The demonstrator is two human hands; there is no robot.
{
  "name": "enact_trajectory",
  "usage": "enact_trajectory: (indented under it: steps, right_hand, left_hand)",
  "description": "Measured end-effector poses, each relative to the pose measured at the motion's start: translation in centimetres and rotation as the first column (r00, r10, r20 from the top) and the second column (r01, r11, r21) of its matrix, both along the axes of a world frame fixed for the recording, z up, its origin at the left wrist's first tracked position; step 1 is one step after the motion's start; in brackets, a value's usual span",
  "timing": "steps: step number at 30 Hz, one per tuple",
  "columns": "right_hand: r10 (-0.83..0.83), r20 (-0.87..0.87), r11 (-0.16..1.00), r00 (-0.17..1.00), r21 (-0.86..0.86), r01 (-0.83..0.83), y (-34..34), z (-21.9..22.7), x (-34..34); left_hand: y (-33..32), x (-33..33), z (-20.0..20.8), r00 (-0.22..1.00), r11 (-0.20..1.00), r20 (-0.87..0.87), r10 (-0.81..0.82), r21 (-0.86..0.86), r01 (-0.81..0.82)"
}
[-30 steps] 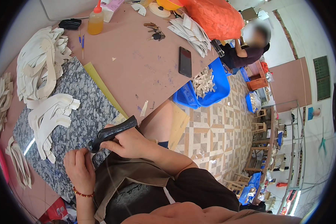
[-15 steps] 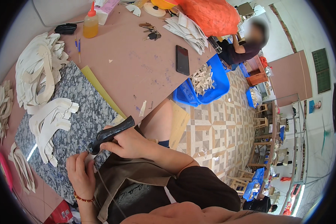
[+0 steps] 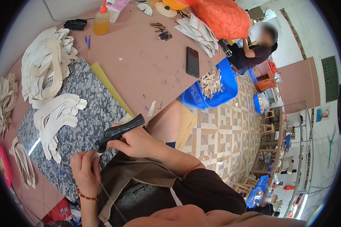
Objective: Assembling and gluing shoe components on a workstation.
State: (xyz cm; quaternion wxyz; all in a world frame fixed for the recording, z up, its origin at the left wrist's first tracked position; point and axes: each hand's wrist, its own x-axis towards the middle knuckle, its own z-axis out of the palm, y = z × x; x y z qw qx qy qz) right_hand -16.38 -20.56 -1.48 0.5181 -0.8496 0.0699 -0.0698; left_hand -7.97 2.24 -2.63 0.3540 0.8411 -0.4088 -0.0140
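Note:
My right hand (image 3: 138, 142) is closed around a thick black hand tool (image 3: 122, 130), whose exact kind I cannot make out. The tool's rounded lower end meets the fingertips of my left hand (image 3: 84, 168). Those fingers pinch a small pale strip (image 3: 97, 154), mostly hidden by the fingers. Both hands are above the near edge of a speckled grey stone slab (image 3: 93, 109), close to my apron. On the slab lies a fanned stack of curved white pieces (image 3: 58, 113). A taller heap of similar white pieces (image 3: 41, 64) rises behind it.
More pale strips (image 3: 23, 162) lie left of the slab. A phone (image 3: 192, 61), keys (image 3: 161, 31) and an orange-filled bottle (image 3: 102, 22) sit on the brown table (image 3: 140, 72). Blue baskets (image 3: 227, 85) stand beyond its right edge. A co-worker (image 3: 255, 49) sits behind a red sack (image 3: 223, 17).
The whole view has shifted slightly, so the table and things appear farther right. My hands stay together, still gripping the black tool and the pale strip.

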Motion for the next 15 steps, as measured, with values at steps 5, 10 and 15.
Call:
enact_trajectory:
  steps: [5, 10, 15]
  right_hand:
    - [0.035, -0.093, 0.999, 0.995, 0.005, -0.035, 0.01, 0.7, -0.18]
    - [0.013, -0.046, 1.0, 0.999, 0.004, -0.013, 0.05, 0.26, -0.26]
    - [-0.001, -0.045, 1.0, 0.999, -0.002, 0.001, 0.14, -0.02, -0.26]
  left_hand:
    - [0.25, -0.14, -0.1, 1.0, 1.0, -0.011, 0.0, 0.001, 0.0]
    - [0.11, -0.13, -0.06, 1.0, 1.0, 0.003, -0.001, -0.007, 0.001]
    - [0.04, -0.17, 0.04, 1.0, 1.0, -0.008, -0.002, -0.003, 0.002]
